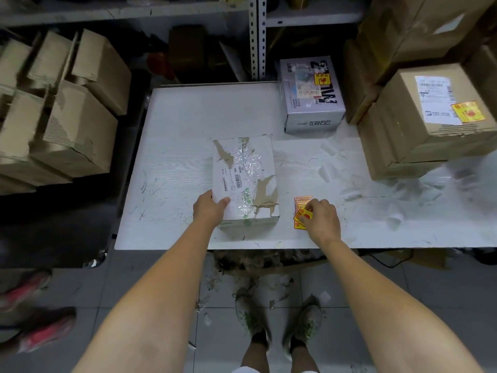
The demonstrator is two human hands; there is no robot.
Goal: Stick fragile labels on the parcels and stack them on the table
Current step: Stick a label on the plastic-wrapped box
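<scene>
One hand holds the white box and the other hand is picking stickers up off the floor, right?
Not quite. In the head view the left hand holds the white box and the right hand is picking at the stickers, but they lie on the table beside the box, not on the floor.

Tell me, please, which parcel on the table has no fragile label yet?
The white taped cardboard parcel held by the left hand; the grey printed box and brown cardboard box already carry red-and-yellow labels.

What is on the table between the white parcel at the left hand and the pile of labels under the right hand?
Nothing. The head view shows only bare table between the white parcel and the labels.
</scene>
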